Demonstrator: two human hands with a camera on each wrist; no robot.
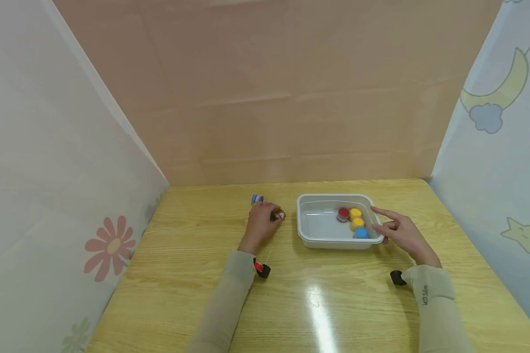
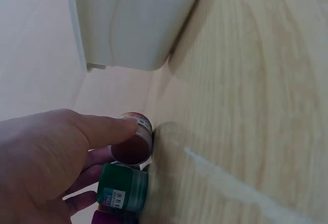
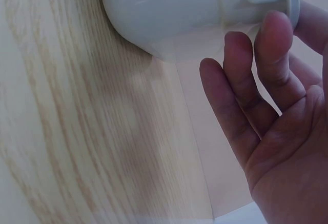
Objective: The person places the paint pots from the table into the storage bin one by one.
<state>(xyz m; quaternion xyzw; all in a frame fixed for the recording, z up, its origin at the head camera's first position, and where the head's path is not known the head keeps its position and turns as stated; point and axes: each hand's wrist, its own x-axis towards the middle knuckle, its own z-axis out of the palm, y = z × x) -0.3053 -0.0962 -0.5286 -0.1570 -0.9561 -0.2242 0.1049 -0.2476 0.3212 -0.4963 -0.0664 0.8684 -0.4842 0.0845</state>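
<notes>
My left hand (image 1: 260, 221) is left of the white plastic tray (image 1: 335, 243), low over the table. It pinches a small brown paint jar (image 2: 132, 149), thumb on the near side and fingers behind. A green paint jar (image 2: 115, 185) and a purple one (image 2: 114, 217) sit right beside it in the left wrist view. Just beyond the hand is a blue-purple jar (image 1: 257, 198). At the tray's right end, my right hand (image 1: 402, 234) holds the rim, with other fingers curled below it outside. Inside the tray are a red jar (image 1: 343, 214), two yellow jars (image 1: 357, 224) and a blue jar (image 1: 360, 233).
The wooden table (image 1: 181, 274) ends at a tan backdrop (image 1: 291, 122). Patterned white panels stand at left (image 1: 48, 147) and right (image 1: 503, 171). A black wrist mount (image 1: 263, 271) sticks out by the left sleeve, another (image 1: 397, 278) by the right.
</notes>
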